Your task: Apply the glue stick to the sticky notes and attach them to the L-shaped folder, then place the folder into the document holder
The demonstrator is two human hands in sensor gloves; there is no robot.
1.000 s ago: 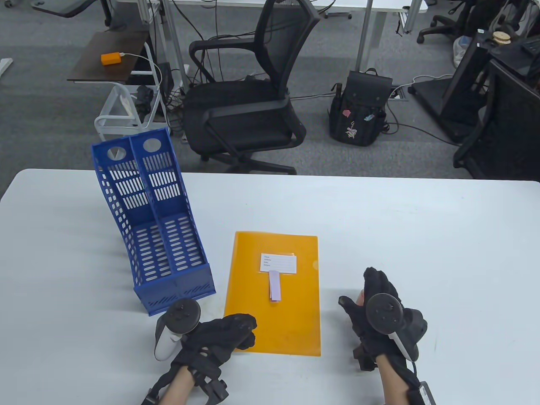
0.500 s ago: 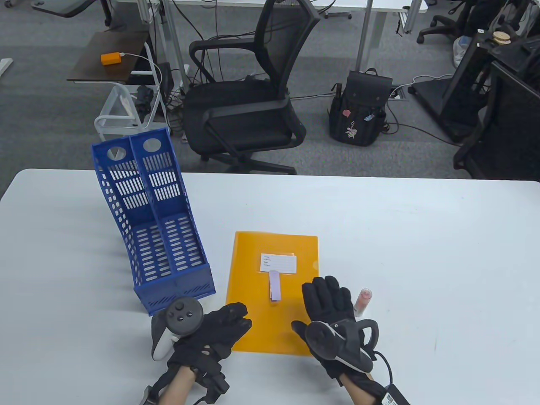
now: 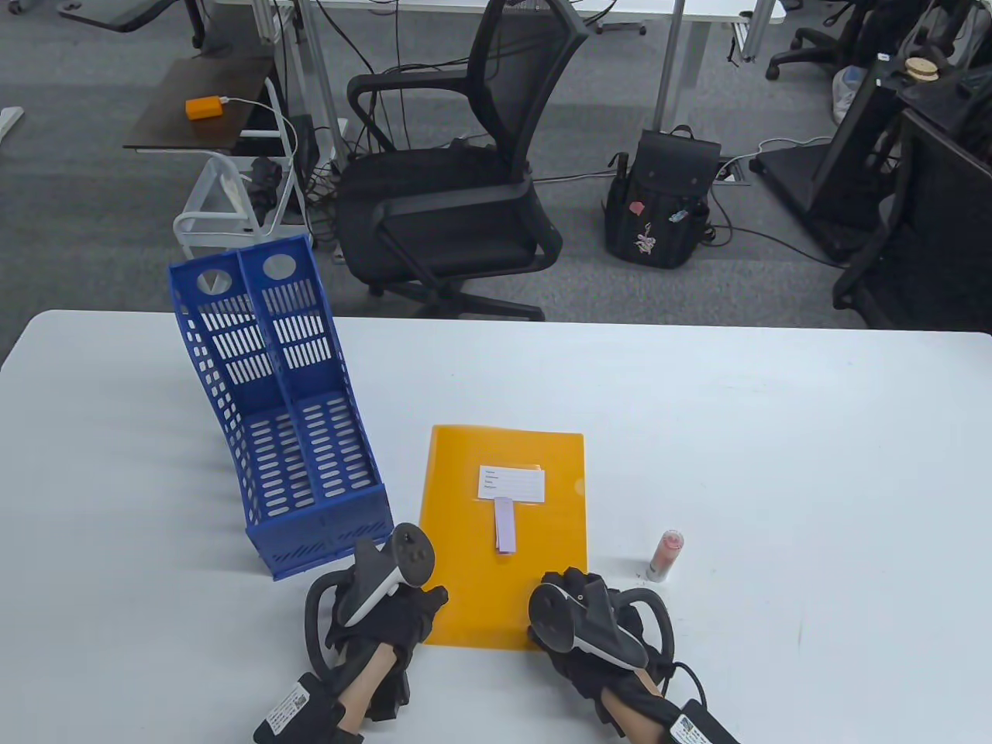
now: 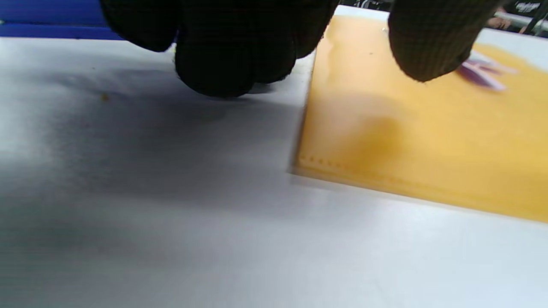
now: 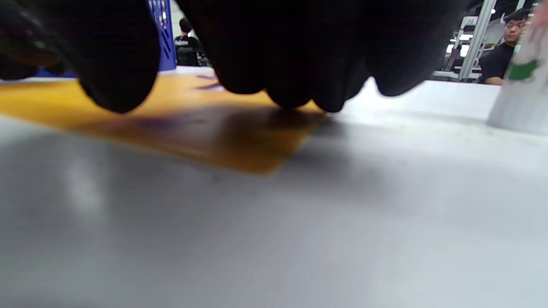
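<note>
An orange L-shaped folder lies flat on the white table, with a white label and a purple sticky note on it. A pink-topped glue stick stands just right of it. My left hand is at the folder's near left corner. In the left wrist view its fingertips touch the table beside the folder and the thumb hovers over it. My right hand is at the near right corner. Its fingertips rest on the folder's edge.
The blue two-slot document holder stands left of the folder, its open top tilted towards me. A black office chair and a backpack are on the floor beyond the table's far edge. A person sits far off in the right wrist view.
My right hand let go of the glue stick, which now stands on the table, and moved left to the folder's near right corner. My left hand turned and dropped to the near left corner.
</note>
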